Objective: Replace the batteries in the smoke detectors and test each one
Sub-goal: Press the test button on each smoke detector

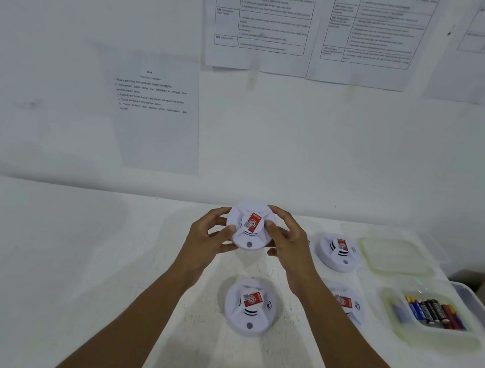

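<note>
A round white smoke detector (pixel 250 227) with a red sticker is held up above the table, face toward me. My left hand (pixel 209 234) grips its left edge and my right hand (pixel 288 239) grips its right edge, thumbs on the front. Three more detectors of the same kind lie on the white table (pixel 73 255): one near me in the middle (pixel 250 305), one at the right (pixel 337 252), and one (pixel 348 304) partly hidden behind my right forearm. A clear tub (pixel 432 317) at the right holds several batteries (pixel 434 313).
The tub's clear lid (pixel 395 256) lies behind it on the table. A second clear tray edge (pixel 476 307) shows at the far right. Printed instruction sheets (pixel 153 105) hang on the white wall behind the table.
</note>
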